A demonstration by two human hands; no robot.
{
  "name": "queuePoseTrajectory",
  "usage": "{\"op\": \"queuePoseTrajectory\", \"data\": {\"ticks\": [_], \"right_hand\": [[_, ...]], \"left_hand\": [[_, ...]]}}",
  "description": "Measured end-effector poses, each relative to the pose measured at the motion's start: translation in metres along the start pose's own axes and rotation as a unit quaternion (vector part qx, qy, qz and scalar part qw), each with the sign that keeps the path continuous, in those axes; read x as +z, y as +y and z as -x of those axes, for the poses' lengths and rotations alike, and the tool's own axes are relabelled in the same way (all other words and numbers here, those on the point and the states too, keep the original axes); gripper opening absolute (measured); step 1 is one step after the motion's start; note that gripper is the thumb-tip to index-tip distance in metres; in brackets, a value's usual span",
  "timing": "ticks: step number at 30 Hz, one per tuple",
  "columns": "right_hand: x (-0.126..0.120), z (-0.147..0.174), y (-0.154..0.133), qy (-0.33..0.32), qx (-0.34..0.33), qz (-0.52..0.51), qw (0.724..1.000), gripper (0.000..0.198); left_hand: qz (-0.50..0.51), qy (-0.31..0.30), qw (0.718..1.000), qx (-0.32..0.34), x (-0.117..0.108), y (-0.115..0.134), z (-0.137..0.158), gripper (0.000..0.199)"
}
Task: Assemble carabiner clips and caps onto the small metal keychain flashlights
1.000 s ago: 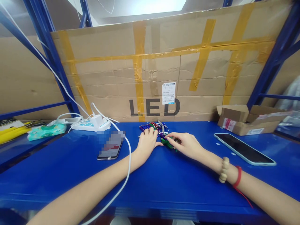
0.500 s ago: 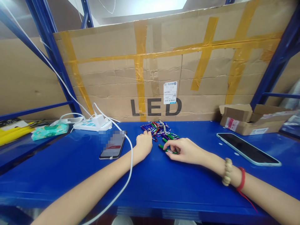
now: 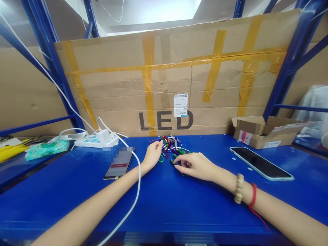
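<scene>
In the middle, a pile of small metallic carabiners and slim tube-shaped pieces (image 3: 176, 142) in red, purple, green and silver lies against the cardboard. My left hand (image 3: 153, 153) is at its left edge with fingers curled in. From under those fingers a green carabiner (image 3: 161, 158) shows its curved end; the grip itself is mostly hidden. On the right of the pile, my right hand (image 3: 196, 166) pinches a small green tube-shaped piece (image 3: 172, 162) between thumb and fingers. Most of that piece is covered by the hand.
A phone (image 3: 120, 165) lies left, crossed by a white cable (image 3: 138, 184) that also passes over my left forearm. Behind it sits a power strip (image 3: 88, 141). Another phone (image 3: 261, 164) and an open cardboard box (image 3: 256, 135) are right. Large taped cardboard (image 3: 115, 95) stands behind.
The view has shifted slightly to the right. A green carabiner end now shows beneath my left fingers. My right hand stays by the pile, covering more of the green piece.
</scene>
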State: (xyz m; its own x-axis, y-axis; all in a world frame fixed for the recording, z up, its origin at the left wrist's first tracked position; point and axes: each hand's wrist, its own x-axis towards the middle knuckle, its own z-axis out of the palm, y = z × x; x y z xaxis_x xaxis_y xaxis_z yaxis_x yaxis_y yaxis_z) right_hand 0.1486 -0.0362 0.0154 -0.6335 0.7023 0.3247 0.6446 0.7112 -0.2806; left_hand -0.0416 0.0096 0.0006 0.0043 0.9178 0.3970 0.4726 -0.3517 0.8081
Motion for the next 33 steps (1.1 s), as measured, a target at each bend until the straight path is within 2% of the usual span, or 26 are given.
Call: {"op": "queuePoseTrajectory", "data": {"ticks": [2, 5, 7, 9, 12, 15, 18, 22, 25, 29, 33], "right_hand": [[0.0, 0.0, 0.0, 0.018, 0.017, 0.003, 1.0, 0.022], [0.0, -0.001, 0.0, 0.048, 0.045, 0.008, 0.998, 0.023], [-0.001, -0.001, -0.002, 0.059, 0.062, 0.009, 0.996, 0.024], [-0.001, -0.001, -0.005, 0.066, 0.069, 0.005, 0.995, 0.027], [0.002, 0.0, -0.009, 0.076, 0.048, -0.019, 0.996, 0.032], [0.007, 0.0, -0.012, 0.079, 0.026, -0.05, 0.995, 0.026], [0.01, 0.0, -0.011, 0.101, 0.042, -0.084, 0.99, 0.019], [0.008, -0.002, -0.004, 0.167, 0.094, -0.153, 0.97, 0.024], [0.007, -0.004, 0.001, 0.193, 0.128, -0.222, 0.947, 0.031], [0.007, -0.006, 0.007, 0.223, 0.135, -0.298, 0.918, 0.037], [0.008, -0.009, 0.011, 0.24, 0.142, -0.321, 0.905, 0.041]], "left_hand": [[0.12, -0.029, 0.99, -0.063, 0.004, 0.007, 0.003, 0.044], [0.237, -0.093, 0.95, -0.178, 0.009, 0.021, 0.012, 0.048], [0.296, -0.112, 0.927, -0.2, 0.012, 0.029, 0.018, 0.05], [0.319, -0.113, 0.921, -0.194, 0.015, 0.034, 0.024, 0.051], [0.314, -0.107, 0.928, -0.168, 0.021, 0.037, 0.031, 0.054], [0.3, -0.099, 0.937, -0.152, 0.025, 0.036, 0.034, 0.056], [0.303, -0.092, 0.936, -0.157, 0.025, 0.036, 0.034, 0.055], [0.317, -0.119, 0.925, -0.173, 0.024, 0.038, 0.034, 0.052], [0.315, -0.128, 0.927, -0.159, 0.025, 0.038, 0.034, 0.05], [0.3, -0.146, 0.933, -0.139, 0.027, 0.035, 0.033, 0.05], [0.293, -0.163, 0.936, -0.11, 0.027, 0.032, 0.033, 0.046]]}}
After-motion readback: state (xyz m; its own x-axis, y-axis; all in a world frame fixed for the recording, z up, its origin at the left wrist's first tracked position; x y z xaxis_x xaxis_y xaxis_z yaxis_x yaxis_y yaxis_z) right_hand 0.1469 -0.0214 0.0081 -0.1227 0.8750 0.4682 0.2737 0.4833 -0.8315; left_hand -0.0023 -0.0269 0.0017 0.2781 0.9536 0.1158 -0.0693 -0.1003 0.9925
